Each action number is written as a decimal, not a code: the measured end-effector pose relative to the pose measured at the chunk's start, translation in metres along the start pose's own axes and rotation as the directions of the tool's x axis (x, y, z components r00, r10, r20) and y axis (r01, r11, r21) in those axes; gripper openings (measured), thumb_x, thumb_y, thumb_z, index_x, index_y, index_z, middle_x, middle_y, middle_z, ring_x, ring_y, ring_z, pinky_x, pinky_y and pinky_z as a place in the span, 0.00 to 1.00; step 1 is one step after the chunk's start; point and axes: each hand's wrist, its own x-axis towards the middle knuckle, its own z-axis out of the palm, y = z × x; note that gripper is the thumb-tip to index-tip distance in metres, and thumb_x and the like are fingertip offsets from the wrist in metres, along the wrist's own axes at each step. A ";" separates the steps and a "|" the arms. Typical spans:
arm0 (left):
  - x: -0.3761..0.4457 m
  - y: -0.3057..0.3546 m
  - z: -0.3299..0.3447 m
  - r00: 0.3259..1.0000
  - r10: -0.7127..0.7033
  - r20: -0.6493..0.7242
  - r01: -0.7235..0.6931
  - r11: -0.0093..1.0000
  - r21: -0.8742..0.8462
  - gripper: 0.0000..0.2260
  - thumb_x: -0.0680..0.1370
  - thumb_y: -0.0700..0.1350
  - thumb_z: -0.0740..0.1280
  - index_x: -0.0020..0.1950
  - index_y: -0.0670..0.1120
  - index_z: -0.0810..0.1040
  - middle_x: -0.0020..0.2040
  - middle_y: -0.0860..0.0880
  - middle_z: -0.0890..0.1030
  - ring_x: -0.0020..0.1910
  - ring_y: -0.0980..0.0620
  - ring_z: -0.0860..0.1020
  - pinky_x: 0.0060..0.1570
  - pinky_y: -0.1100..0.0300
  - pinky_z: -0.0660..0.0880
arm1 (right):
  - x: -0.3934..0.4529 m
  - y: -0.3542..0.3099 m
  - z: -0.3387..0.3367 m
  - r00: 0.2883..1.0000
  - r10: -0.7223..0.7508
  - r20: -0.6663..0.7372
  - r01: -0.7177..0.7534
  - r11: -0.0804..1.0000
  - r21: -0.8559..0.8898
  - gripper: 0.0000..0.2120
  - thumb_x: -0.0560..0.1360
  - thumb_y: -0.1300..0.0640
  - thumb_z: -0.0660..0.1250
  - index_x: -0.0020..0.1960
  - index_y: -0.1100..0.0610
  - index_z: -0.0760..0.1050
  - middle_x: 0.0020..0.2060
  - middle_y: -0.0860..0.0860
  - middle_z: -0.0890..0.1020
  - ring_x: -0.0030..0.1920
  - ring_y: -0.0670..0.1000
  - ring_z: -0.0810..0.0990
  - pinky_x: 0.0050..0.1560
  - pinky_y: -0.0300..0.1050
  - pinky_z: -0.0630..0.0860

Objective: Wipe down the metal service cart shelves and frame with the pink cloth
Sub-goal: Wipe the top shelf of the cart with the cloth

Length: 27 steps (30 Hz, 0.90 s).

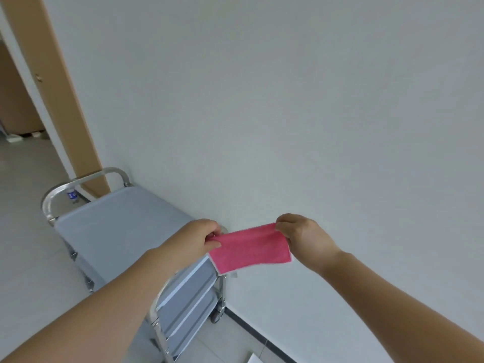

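Observation:
A pink cloth [251, 248] with a white edge is stretched in the air between both hands. My left hand [195, 241] pinches its left corner and my right hand [303, 238] pinches its upper right corner. The cloth hangs above the near right corner of the metal service cart [117, 226], not touching it. The cart has a bare grey top shelf, two lower shelves [188, 294] seen below my left forearm, and a curved handle [86, 179] at its far end.
The cart stands against a white wall [288, 113] on its right. A wooden door frame [60, 95] rises behind the far handle, with a doorway to the left. Pale tiled floor [28, 244] lies left of the cart. A caster wheel [216, 316] shows at the near corner.

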 end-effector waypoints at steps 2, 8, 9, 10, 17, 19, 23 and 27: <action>-0.023 0.005 -0.011 1.000 -0.002 -0.022 0.003 1.000 0.020 0.02 0.74 0.43 0.69 0.44 0.49 0.76 0.37 0.56 0.74 0.34 0.60 0.73 0.36 0.68 0.68 | -0.004 -0.016 -0.008 1.000 -0.027 -0.007 0.027 1.000 0.007 0.12 0.66 0.76 0.60 0.42 0.64 0.77 0.41 0.56 0.79 0.41 0.58 0.78 0.40 0.49 0.76; -0.083 -0.007 -0.062 0.995 0.021 -0.094 -0.016 0.999 0.051 0.06 0.75 0.41 0.67 0.46 0.53 0.75 0.42 0.58 0.75 0.42 0.60 0.75 0.43 0.65 0.72 | 0.002 -0.072 -0.020 0.994 -0.091 -0.063 0.089 0.996 -0.025 0.14 0.68 0.75 0.59 0.48 0.63 0.77 0.41 0.56 0.79 0.38 0.60 0.78 0.37 0.52 0.75; -0.091 -0.013 -0.071 0.993 0.021 -0.115 -0.015 0.998 0.055 0.07 0.75 0.42 0.68 0.46 0.53 0.74 0.42 0.57 0.76 0.42 0.60 0.75 0.43 0.65 0.73 | 0.004 -0.083 -0.020 0.991 -0.111 -0.072 0.109 0.994 -0.031 0.14 0.68 0.75 0.59 0.48 0.63 0.77 0.42 0.56 0.80 0.38 0.61 0.78 0.37 0.52 0.76; -0.099 -0.020 -0.081 0.990 0.016 -0.142 -0.008 0.998 0.055 0.07 0.75 0.42 0.68 0.45 0.54 0.73 0.43 0.56 0.76 0.42 0.59 0.76 0.43 0.65 0.73 | 0.008 -0.094 -0.020 0.988 -0.129 -0.081 0.126 0.991 -0.038 0.15 0.67 0.75 0.60 0.48 0.63 0.78 0.43 0.56 0.80 0.39 0.60 0.79 0.37 0.52 0.76; -0.140 -0.091 -0.149 0.960 0.121 -0.254 -0.091 0.988 0.128 0.15 0.74 0.40 0.67 0.36 0.56 0.67 0.35 0.53 0.75 0.36 0.53 0.74 0.38 0.54 0.74 | 0.067 -0.171 -0.005 0.978 -0.171 -0.121 0.156 0.980 -0.125 0.15 0.68 0.74 0.62 0.49 0.61 0.79 0.43 0.55 0.82 0.42 0.59 0.79 0.38 0.52 0.77; -0.148 -0.119 -0.169 0.954 0.159 -0.255 -0.131 0.983 0.125 0.11 0.74 0.38 0.68 0.39 0.54 0.73 0.38 0.55 0.76 0.39 0.57 0.75 0.41 0.55 0.76 | 0.087 -0.198 0.003 0.975 -0.170 -0.141 0.143 0.973 -0.182 0.15 0.67 0.74 0.63 0.46 0.59 0.80 0.41 0.53 0.82 0.40 0.57 0.79 0.35 0.50 0.77; -0.160 -0.175 -0.204 0.944 0.208 -0.255 -0.183 0.976 0.119 0.05 0.74 0.36 0.68 0.45 0.46 0.80 0.42 0.52 0.79 0.41 0.56 0.77 0.45 0.58 0.76 | 0.127 -0.248 0.026 0.976 -0.133 -0.172 0.093 0.970 -0.223 0.13 0.65 0.74 0.65 0.42 0.59 0.81 0.37 0.52 0.83 0.37 0.57 0.79 0.31 0.48 0.76; -0.167 -0.220 -0.228 0.941 0.235 -0.243 -0.209 0.969 0.130 0.07 0.75 0.35 0.66 0.50 0.41 0.81 0.47 0.47 0.81 0.44 0.51 0.79 0.49 0.57 0.76 | 0.155 -0.284 0.046 0.979 -0.095 -0.179 0.055 0.976 -0.212 0.11 0.67 0.72 0.65 0.41 0.58 0.81 0.36 0.52 0.83 0.37 0.57 0.79 0.31 0.47 0.76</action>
